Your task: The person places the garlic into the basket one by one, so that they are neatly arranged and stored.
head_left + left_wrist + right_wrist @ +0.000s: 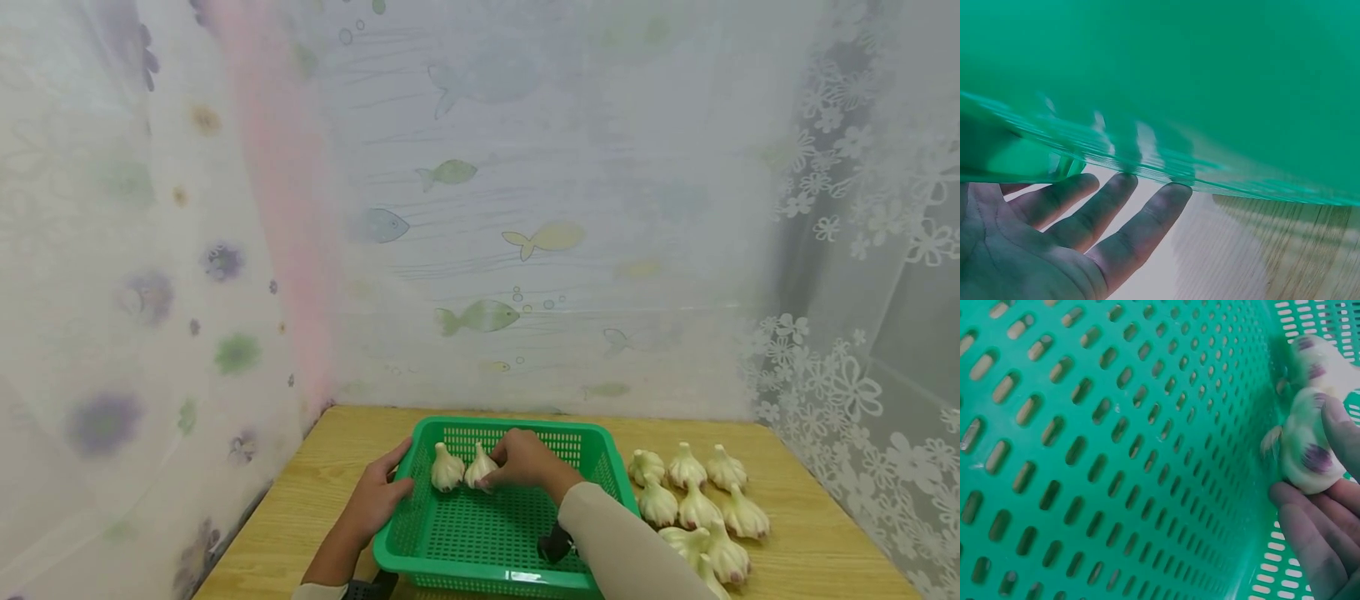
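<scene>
A green plastic basket (pixel 495 567) with slotted walls and floor sits on the wooden table. My left hand (pixel 377 496) holds its left side, thumb over the rim and fingertips touching the outer wall in the left wrist view. Inside, my right hand (pixel 528 462) pinches a garlic bulb (pixel 478 468) between thumb and fingers, at the back of the basket. Just left of it stands another garlic bulb (pixel 447 468), stem up. In the right wrist view the held bulb (pixel 1311 444) shows purple marks, close against its neighbour (pixel 1319 362).
Several garlic bulbs (pixel 697 504) are grouped on the wooden table (pixel 810 533), right of the basket. A patterned sheet (pixel 540 358) hangs behind the table, with more sheeting at both sides. Part of a black object (pixel 555 543) shows beside the right sleeve.
</scene>
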`<action>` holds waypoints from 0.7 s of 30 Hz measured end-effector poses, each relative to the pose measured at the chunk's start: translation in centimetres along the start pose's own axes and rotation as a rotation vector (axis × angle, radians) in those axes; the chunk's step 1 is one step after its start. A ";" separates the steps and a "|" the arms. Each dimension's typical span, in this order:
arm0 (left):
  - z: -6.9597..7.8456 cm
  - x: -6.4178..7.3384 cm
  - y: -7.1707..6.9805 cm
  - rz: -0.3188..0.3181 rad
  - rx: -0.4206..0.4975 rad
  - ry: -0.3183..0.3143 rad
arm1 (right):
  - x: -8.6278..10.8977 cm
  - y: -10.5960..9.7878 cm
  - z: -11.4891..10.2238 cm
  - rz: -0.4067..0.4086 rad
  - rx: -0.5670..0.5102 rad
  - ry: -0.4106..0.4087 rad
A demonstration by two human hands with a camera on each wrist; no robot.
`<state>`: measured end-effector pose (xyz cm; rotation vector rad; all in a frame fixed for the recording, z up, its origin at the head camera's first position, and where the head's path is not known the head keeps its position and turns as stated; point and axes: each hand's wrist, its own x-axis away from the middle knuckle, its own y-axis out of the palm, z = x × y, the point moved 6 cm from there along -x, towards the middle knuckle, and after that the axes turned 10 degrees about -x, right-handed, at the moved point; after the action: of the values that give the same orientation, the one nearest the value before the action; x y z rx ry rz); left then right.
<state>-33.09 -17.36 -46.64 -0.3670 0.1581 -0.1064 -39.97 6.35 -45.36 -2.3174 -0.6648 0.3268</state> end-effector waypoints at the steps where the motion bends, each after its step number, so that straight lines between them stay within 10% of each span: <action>1: -0.1 0.0 0.0 -0.001 0.001 -0.003 | 0.0 0.1 0.0 0.001 0.004 0.006; 21: -0.2 0.0 0.0 0.015 -0.026 0.002 | 0.4 -0.4 -0.4 -0.012 0.013 -0.019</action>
<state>-33.17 -17.38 -46.84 -0.3917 0.1644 -0.0904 -39.61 6.59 -44.86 -2.2995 -0.6834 0.3467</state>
